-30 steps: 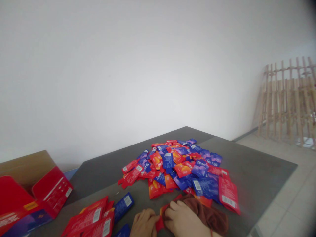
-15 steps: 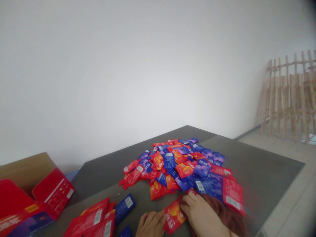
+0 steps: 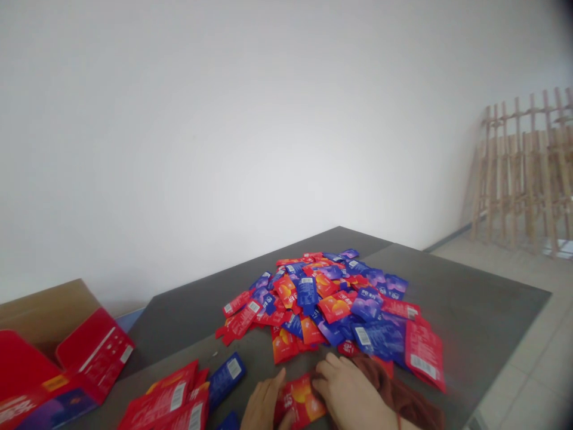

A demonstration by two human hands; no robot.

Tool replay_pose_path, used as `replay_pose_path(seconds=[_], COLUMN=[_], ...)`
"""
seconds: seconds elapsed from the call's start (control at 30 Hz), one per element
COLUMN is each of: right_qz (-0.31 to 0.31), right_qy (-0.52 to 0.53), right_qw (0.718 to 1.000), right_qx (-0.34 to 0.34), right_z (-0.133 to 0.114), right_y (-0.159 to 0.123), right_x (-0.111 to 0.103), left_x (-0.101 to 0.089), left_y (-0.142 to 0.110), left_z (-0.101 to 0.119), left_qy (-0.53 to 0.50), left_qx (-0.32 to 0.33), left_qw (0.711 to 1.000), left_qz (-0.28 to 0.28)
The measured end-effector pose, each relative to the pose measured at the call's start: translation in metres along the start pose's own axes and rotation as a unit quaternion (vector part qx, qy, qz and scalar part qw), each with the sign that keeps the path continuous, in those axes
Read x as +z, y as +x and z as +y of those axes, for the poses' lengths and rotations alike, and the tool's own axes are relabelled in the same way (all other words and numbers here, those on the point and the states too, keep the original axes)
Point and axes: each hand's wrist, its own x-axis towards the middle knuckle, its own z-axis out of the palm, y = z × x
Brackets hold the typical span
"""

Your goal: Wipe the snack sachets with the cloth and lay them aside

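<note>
Both my hands meet on one red and orange sachet (image 3: pixel 301 401) at the near edge of the dark grey table (image 3: pixel 470 310). My left hand (image 3: pixel 263 407) grips its left side with the thumb up. My right hand (image 3: pixel 348 397) pinches its right side, and a reddish-brown sleeve (image 3: pixel 403 401) covers that wrist. Just beyond my fingers lies a big heap of red and blue sachets (image 3: pixel 333 304).
A smaller batch of red sachets (image 3: pixel 172 401) and a blue one (image 3: pixel 227 371) lie at the near left. An open red carton (image 3: pixel 67 370) sits further left before a brown cardboard box (image 3: pixel 45 307). A wooden lattice rack (image 3: pixel 523 173) leans on the wall, far right.
The sachet, bunched between my hands a second ago, now lies flatter and a little lower and to the left. My right hand pulled back from the heap's edge.
</note>
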Motion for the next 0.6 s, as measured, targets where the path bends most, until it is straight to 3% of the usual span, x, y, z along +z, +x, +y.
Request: replay_pose_path(seconds=[0.13,0.27,0.4,0.6], right_qz=[-0.048,-0.048,-0.016,0.037], right_qy=[-0.028,-0.032,-0.023,-0.065], right_qw=[0.998,0.996,0.993,0.997], right_qx=[0.029,-0.062,-0.117,-0.002], right_z=[-0.016,-0.036,-0.029,0.002], right_y=[0.023,0.045,0.04,0.0], right_x=[-0.004,0.009,0.012,0.006], left_x=[0.004,0.007,0.009,0.003], left_y=[0.001,0.0,-0.001,0.0], left_z=[-0.003,-0.004,-0.004,0.004], left_qy=[-0.055,-0.035,0.004,0.063], left_qx=[-0.012,-0.005,-0.002,-0.001], left_qw=[0.998,0.999,1.0,0.998], left_qz=[0.009,0.019,0.016,0.009])
